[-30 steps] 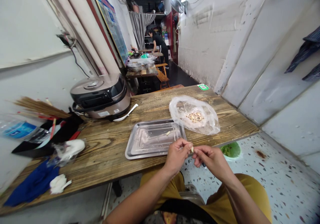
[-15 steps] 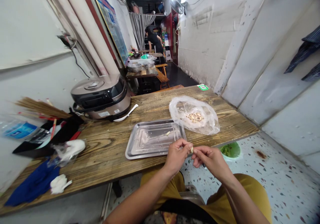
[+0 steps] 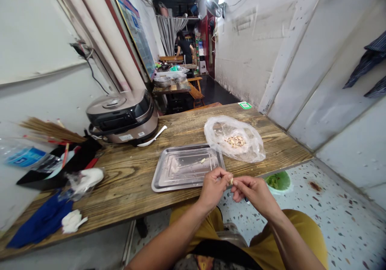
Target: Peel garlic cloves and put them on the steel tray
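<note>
Items in view, near to far.

- Garlic clove (image 3: 231, 180): small and pale, sitting in the air between the two hands, just off the near edge of the table (image 3: 126, 177) and near the tray's near right corner.
- Left hand (image 3: 212, 189): its grip is pinching narrow on the clove's left end, thumb and fingertips bunched together.
- Right hand (image 3: 256, 193): its grip is pinching narrow on the clove's right end, meeting the left hand's fingertips.
- Steel tray (image 3: 169, 181): lying flat on the table just beyond the hands and carrying one pale clove piece (image 3: 203, 160) towards its far right.
- Clear plastic bag (image 3: 251, 151): lying open on the table right of the tray, its edge touching the tray's far right corner, and holding a small heap of cloves (image 3: 235, 141).
- Rice cooker (image 3: 122, 117): standing far left on the table, with a white spoon (image 3: 153, 136) lying at its right.
- Green bowl (image 3: 279, 181): sitting on the floor, right of the hands.
- Blue cloth (image 3: 39, 221): lying at the table's near left end.
</note>
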The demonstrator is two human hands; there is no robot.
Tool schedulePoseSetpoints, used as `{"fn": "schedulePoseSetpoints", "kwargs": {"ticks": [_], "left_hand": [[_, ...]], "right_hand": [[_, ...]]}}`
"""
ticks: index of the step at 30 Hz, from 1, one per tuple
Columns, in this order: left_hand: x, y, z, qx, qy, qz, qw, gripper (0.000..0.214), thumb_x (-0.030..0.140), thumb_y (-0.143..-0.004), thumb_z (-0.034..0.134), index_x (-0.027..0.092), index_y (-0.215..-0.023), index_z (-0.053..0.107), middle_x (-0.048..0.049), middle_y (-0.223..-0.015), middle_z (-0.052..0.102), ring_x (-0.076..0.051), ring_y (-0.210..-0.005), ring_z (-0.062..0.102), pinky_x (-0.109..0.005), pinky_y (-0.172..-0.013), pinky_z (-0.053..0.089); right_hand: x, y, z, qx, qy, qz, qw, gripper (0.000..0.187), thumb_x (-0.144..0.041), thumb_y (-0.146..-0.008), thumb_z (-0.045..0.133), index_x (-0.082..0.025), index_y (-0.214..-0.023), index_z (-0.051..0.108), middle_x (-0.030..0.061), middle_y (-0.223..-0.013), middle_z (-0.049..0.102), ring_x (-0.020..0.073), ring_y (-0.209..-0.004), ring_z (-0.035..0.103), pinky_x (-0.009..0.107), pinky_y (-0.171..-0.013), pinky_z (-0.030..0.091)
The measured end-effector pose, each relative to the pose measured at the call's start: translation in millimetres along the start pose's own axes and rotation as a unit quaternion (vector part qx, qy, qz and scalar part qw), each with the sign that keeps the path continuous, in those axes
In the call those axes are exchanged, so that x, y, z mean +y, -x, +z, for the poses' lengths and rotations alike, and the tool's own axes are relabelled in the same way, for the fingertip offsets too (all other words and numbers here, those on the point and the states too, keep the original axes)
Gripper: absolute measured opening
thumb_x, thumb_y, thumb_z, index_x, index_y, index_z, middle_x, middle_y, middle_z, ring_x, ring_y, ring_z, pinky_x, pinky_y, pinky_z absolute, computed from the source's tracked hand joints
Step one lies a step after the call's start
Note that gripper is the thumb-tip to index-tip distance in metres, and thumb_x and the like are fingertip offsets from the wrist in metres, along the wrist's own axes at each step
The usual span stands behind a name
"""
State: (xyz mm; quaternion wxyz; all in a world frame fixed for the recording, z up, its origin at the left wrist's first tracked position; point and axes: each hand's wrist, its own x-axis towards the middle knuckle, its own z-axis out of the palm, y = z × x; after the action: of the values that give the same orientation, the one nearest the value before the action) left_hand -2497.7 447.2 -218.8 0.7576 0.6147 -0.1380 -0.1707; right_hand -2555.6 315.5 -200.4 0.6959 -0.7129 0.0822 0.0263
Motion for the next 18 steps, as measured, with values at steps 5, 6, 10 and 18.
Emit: {"fn": "schedulePoseSetpoints", "kwargs": {"ticks": [5, 6, 10, 18], "left_hand": [[-1.0, 0.0, 0.2, 0.002, -0.006, 0.006, 1.000, 0.027, 0.037, -0.075, 0.064, 0.013, -0.067, 0.054, 0.0047, -0.054, 0.046, -0.005, -0.048, 0.036, -0.018, -0.045, 0.028], [-0.9, 0.2, 0.3, 0.000, -0.004, 0.007, 1.000, 0.026, 0.036, -0.075, 0.063, 0.013, -0.067, 0.055, 0.0046, -0.054, 0.046, -0.005, -0.048, 0.036, -0.018, -0.046, 0.028], [-0.2, 1.2, -0.2, -0.009, -0.003, 0.009, 1.000, 0.026, 0.036, -0.076, 0.063, 0.012, -0.068, 0.055, 0.0044, -0.054, 0.046, -0.005, -0.048, 0.036, -0.018, -0.045, 0.028], [-0.2, 2.3, -0.3, -0.008, -0.022, 0.011, 1.000, 0.026, 0.036, -0.076, 0.062, 0.012, -0.068, 0.055, 0.0043, -0.054, 0.046, -0.005, -0.048, 0.037, -0.018, -0.046, 0.029]], "right_hand": [[-0.9, 0.8, -2.0, -0.016, 0.006, -0.001, 1.000, 0.038, -0.050, -0.075, 0.062, -0.012, -0.070, 0.063, 0.0032, -0.057, 0.064, 0.0122, -0.051, 0.061, 0.023, -0.052, 0.051], [-1.2, 1.0, -2.2, -0.016, 0.003, -0.001, 1.000, 0.038, -0.050, -0.075, 0.062, -0.012, -0.070, 0.063, 0.0032, -0.058, 0.064, 0.0121, -0.051, 0.061, 0.023, -0.052, 0.051], [-2.5, 1.1, -2.5, -0.015, -0.007, 0.006, 1.000, 0.038, -0.050, -0.073, 0.064, -0.012, -0.071, 0.065, 0.0031, -0.058, 0.064, 0.0124, -0.051, 0.061, 0.024, -0.051, 0.051], [-0.9, 1.5, -4.4, -0.018, -0.001, 0.008, 1.000, 0.039, -0.051, -0.074, 0.063, -0.012, -0.070, 0.064, 0.0037, -0.059, 0.064, 0.0128, -0.051, 0.061, 0.025, -0.052, 0.052]]}}
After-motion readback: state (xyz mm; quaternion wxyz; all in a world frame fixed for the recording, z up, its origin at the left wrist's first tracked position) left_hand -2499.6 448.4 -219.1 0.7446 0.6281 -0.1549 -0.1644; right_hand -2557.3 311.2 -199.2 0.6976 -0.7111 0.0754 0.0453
